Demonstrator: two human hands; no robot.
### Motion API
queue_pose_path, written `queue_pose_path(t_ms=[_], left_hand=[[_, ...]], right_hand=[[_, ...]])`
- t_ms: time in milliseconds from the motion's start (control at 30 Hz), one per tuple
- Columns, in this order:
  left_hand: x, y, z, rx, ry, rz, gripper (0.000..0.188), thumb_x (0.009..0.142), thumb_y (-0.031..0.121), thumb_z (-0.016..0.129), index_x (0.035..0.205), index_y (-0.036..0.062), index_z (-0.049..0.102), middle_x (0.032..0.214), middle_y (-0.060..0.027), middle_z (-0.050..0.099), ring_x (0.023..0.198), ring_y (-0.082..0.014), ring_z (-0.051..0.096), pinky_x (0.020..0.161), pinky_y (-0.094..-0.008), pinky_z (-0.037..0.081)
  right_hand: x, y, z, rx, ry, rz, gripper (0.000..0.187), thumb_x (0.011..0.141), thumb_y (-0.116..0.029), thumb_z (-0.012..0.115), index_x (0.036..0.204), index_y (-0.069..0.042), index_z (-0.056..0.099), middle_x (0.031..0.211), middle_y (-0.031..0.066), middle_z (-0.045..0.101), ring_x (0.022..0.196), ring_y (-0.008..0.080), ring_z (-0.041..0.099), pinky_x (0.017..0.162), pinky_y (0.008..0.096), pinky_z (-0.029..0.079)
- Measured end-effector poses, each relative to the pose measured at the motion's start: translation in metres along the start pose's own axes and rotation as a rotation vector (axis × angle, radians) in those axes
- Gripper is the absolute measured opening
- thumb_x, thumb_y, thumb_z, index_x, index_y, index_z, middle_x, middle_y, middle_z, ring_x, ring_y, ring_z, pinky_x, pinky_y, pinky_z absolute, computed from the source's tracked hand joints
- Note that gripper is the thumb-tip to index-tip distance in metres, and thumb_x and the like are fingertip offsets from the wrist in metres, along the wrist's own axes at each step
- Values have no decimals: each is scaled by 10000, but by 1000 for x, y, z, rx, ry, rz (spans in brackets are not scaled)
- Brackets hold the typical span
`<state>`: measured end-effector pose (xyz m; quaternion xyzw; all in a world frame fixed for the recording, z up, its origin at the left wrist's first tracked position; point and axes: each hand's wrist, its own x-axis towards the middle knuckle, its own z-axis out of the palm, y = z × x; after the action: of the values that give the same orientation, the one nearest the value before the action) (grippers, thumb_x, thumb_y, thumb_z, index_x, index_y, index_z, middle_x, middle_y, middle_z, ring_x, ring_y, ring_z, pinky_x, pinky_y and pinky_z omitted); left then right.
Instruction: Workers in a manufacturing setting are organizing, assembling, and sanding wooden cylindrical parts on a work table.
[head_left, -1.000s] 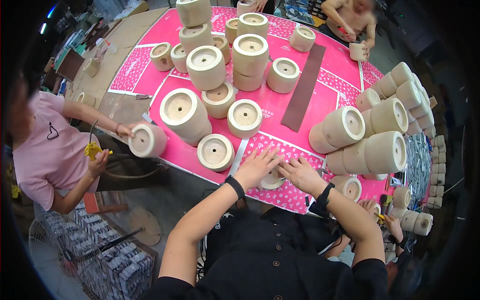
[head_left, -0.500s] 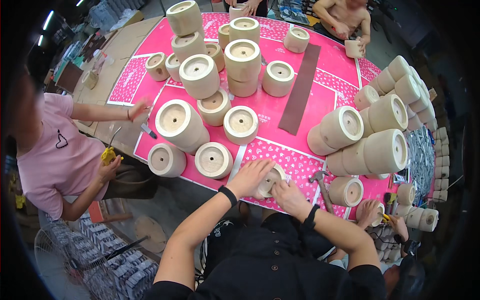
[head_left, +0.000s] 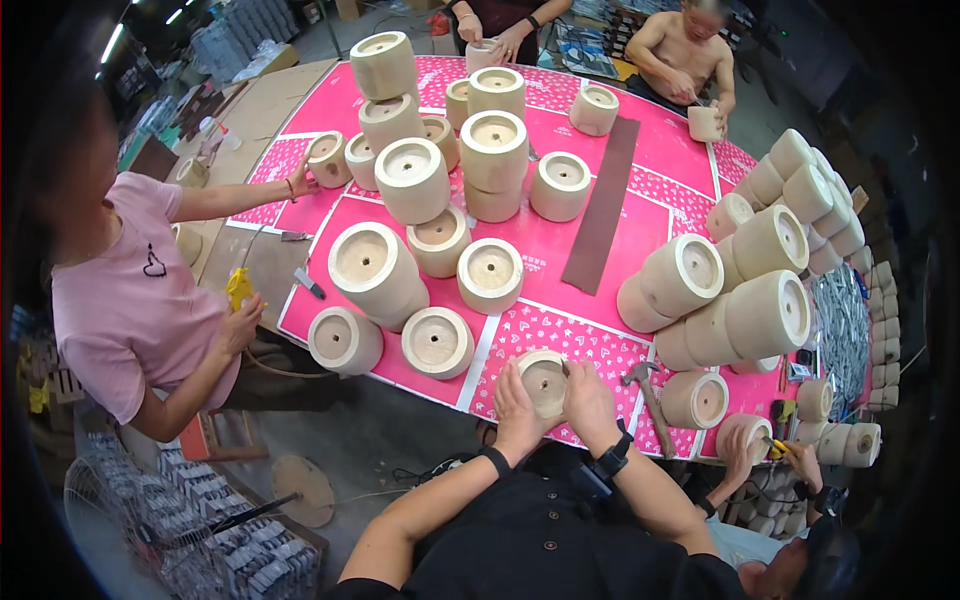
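Observation:
A round pale wooden block (head_left: 546, 384) with a recessed top and a small centre hole stands at the table's near edge, in front of me. My left hand (head_left: 516, 412) wraps its left side. Against the right side presses my right hand (head_left: 591, 402), its fingers curled round the rim; whether anything small is in those fingers I cannot make out. Just to the right lies a claw hammer (head_left: 651, 408), head pointing away from me. Two similar blocks, one at the left (head_left: 437, 342) and a hollowed one (head_left: 490, 276) farther back, are closest on the other side.
Stacked wooden blocks (head_left: 410, 180) crowd the left middle of the pink-covered table (head_left: 545, 240); more are piled at the right (head_left: 770, 310). A long brown strip (head_left: 603, 205) lies between them. People work around the table; one at the left holds a yellow tool (head_left: 239, 288).
My left hand has come down from the block's top to its left side, and my right hand has shifted to its right side. The person at the left has reached to a block.

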<state>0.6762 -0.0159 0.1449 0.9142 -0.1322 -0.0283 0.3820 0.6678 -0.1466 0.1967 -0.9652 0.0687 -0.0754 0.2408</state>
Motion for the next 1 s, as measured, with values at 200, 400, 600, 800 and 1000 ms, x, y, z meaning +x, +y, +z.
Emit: queue_pose_path(t_ms=[200,400,600,800,1000], left_hand=[[10,-17,-4,-137,-78,20,1206,552,336,868,1412,-36,108,1394,-300,275,1292,-442,296,1072,-487,267],[6,-29,7,-241,-113,-8,1174,581,299,847,1418,-32,93,1432,-287,226,1344,-415,241,1108,-463,224],[5,-48,15,-368,-30,110,1250,594,273,848,1423,-25,-39,1457,-248,218,1348,-395,249,1109,-455,225],[6,-40,-4,-379,-118,104,1352,536,322,887,1417,-18,-81,1448,-222,242,1337,-388,274,1097,-452,260],[9,-34,-7,-242,-191,58,1279,570,328,866,1422,-36,-16,1441,-259,231,1335,-404,269,1101,-441,259]], right_hand=[[7,-12,14,-77,-126,-6,234,812,-46,494,1028,-6,572,885,206,592,783,374,598,678,459,484],[21,-26,46,0,-48,78,207,829,-85,492,989,7,588,916,201,584,849,372,580,720,456,472],[12,-26,38,63,-188,-232,104,766,-99,583,821,-47,653,757,163,589,762,358,589,701,430,487],[38,-15,-12,-136,-288,-778,222,728,-182,606,937,-126,653,949,24,609,924,221,580,737,364,481],[58,16,-4,-438,-298,-1061,242,761,-201,540,966,-95,611,975,41,550,947,197,526,716,325,429]])
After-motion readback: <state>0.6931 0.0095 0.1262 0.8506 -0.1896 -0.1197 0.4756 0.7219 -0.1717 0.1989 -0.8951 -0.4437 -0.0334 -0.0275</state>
